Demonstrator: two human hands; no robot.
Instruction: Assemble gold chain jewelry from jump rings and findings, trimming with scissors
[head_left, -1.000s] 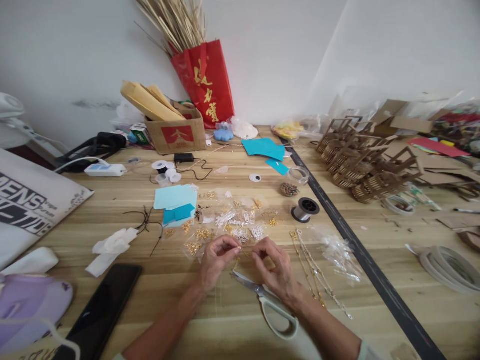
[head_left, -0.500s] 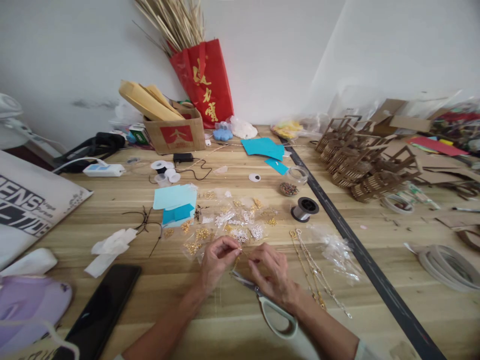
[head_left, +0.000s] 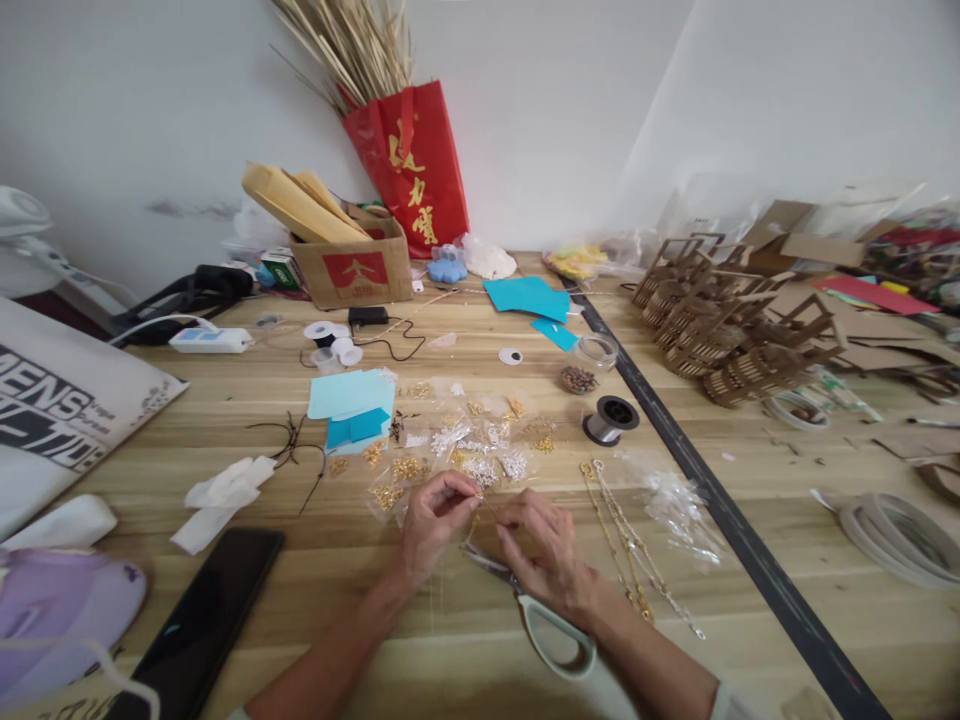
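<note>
From the head view I see the left hand (head_left: 435, 520) pinching a thin gold chain (head_left: 474, 524), the right hand (head_left: 544, 550) with fingertips nearly together at its right, above scissors (head_left: 517, 583) on the near table (head_left: 360, 660)

A thin gold strand (head_left: 489, 507) slants between the fingers (head_left: 457, 483).

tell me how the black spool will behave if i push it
The black spool stands on a flat end, so a low push would probably slide it. Tipped over, being round, it would likely roll. The silvery winding looks like wire, so it may feel heavy for its size.
</note>
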